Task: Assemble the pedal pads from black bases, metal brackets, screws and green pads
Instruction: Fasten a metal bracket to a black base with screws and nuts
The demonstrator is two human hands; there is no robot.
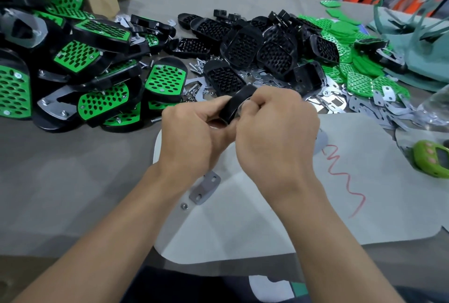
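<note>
Far to the left of the hands, a heap of finished pedals (73, 64), black with green faces, covers the tabletop (60, 169).

The left hand (192, 137) curls around the lower end of a single black base (237, 103), which is held just above a white sheet (364, 181). The right hand (277, 132) closes on the upper end of the base, its fingertips pinched against a glint of metal there. Whether that is a bracket or a screw cannot be told, because the fingers cover it.

Between the two wrists, a loose metal bracket (205, 187) lies flat on the sheet with a small nut (184, 206) just beside it.

Beyond the hands sits a pile of bare black bases (255, 45), with scattered screws (199, 64) in front of it. Beyond the right hand and further right lie stacked green pads (352, 60) and a spread of flat brackets (364, 106).

Likely risks: the small metal part could slip from the pinch, since the base is held in the air with nothing under it, and it would be hard to find among the loose screws. A shifting forearm could also sweep the nut off the sheet. Parts fitted by touch under the fingers may seat crooked.
</note>
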